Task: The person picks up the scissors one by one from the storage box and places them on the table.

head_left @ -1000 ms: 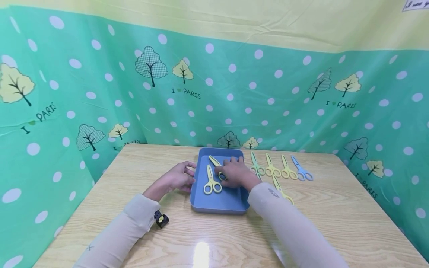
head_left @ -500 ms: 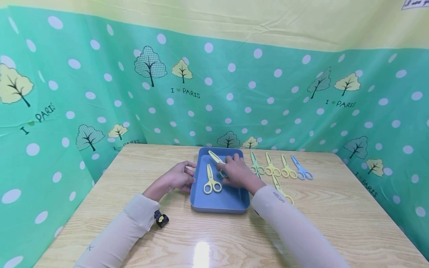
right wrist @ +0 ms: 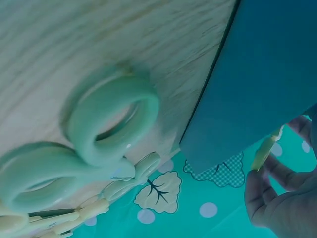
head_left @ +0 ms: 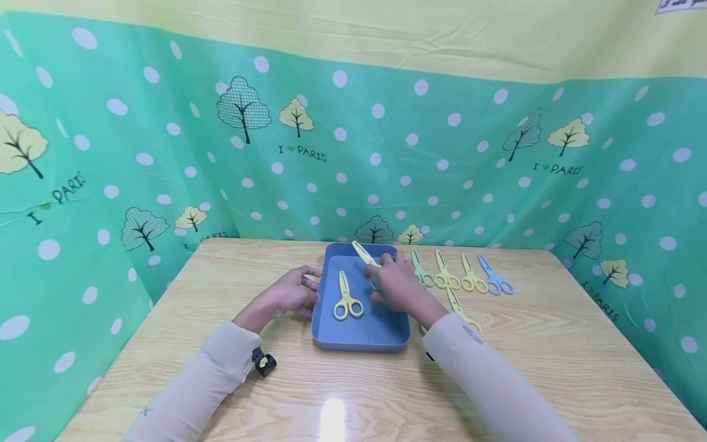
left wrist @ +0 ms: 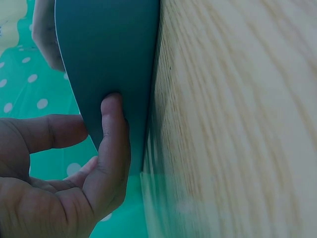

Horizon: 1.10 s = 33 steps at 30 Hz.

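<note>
The fingertips of my left hand [head_left: 293, 291] touch the left wall of the blue tray [head_left: 361, 345]. In the left wrist view, one digit presses flat on the outer wall [left wrist: 106, 54] and another meets the rim. Over the tray's far right part, my right hand [head_left: 399, 283] pinches a pair of yellow scissors [head_left: 364, 254] near the handles, blades pointing to the far left. Part of those scissors [right wrist: 263, 152] shows between the fingertips in the right wrist view. A second pair of yellow scissors [head_left: 346, 297] lies on the tray floor, handles toward me.
Right of the tray, a row holds green scissors [head_left: 418, 270], two yellow pairs and blue scissors [head_left: 494, 277]. Nearer, yellow scissors [head_left: 459, 310] lie partly behind my right forearm. Mint handles [right wrist: 114, 119] loom close to the right wrist camera. A curtain [head_left: 298, 202] hangs behind the table.
The right hand has shifted slightly right and raised the yellow scissors from the tray floor, their blades now reaching the far rim. The left hand stays on the tray.
</note>
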Available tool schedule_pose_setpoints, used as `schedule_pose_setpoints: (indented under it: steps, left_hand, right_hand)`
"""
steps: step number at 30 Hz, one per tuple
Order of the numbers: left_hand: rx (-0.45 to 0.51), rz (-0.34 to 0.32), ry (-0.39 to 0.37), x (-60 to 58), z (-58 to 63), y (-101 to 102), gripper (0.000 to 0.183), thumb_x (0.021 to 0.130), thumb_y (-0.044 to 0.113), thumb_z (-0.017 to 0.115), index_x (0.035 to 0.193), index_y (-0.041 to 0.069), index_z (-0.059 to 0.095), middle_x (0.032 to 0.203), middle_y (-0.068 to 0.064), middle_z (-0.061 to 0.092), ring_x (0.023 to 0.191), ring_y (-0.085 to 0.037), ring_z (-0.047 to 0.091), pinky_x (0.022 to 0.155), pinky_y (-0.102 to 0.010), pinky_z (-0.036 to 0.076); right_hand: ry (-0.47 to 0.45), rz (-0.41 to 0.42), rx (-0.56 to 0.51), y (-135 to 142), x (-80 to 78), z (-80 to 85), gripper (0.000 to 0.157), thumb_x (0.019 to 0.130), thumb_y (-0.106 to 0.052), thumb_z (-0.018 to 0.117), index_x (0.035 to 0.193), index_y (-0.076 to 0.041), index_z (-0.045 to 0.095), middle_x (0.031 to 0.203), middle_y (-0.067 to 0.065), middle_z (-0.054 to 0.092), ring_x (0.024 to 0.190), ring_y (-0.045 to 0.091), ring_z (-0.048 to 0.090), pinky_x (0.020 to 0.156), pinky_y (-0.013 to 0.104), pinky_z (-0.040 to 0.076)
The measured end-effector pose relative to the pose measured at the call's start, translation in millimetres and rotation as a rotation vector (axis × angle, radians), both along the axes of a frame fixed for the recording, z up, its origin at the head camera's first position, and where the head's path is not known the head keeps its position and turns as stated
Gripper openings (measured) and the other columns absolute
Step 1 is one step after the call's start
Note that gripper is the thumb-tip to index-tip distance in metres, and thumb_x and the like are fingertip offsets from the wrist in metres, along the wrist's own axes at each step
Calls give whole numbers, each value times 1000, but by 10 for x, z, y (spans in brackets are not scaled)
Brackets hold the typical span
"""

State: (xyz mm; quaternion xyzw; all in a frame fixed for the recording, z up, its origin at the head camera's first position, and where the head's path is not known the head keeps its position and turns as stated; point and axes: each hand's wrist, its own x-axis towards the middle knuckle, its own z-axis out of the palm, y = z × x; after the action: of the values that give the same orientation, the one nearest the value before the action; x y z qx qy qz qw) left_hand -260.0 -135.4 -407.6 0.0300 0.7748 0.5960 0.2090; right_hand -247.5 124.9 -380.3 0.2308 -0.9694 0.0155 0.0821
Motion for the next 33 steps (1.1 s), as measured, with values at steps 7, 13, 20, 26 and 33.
schedule_pose_setpoints:
  steps: [7,13,20,26,33]
  left_hand:
    - [1,-10,1,2,1,1,63,90,-15,56,149,0,38,129,-28,46,96,-35,66,73,-46,66]
    - [2,-6,2,15,5,-11,65,90,-15,56,149,-1,37,128,-28,46,95,-35,66,74,-46,66]
    - [9,-18,-1,3,15,-1,64,90,-15,56,150,-1,37,127,-27,45,93,-33,65,74,-46,66]
    - [3,-14,-1,17,26,8,64,90,-15,57,149,-1,37,129,-28,46,94,-35,65,75,-46,66]
    - [13,-13,-2,16,9,-2,65,89,-15,57,149,-1,37,129,-28,46,95,-35,66,75,-47,66]
  right_hand:
    - [21,-58,-39,159,41,-40,41,82,-29,83,122,-23,73,117,18,61,104,38,46,84,48,45]
    - [52,-89,-78,295,112,-32,44,79,-27,83,122,-21,74,111,18,62,100,38,48,78,46,44]
    - [97,-143,-141,462,249,10,41,77,-20,81,118,-16,74,112,22,62,105,46,49,80,51,46]
    - [113,-205,-152,588,313,-15,42,77,-19,78,119,-16,74,111,21,63,99,44,50,73,45,43]
    - [118,-256,-153,758,401,-8,44,79,-21,82,122,-15,72,108,23,63,97,45,50,70,46,46]
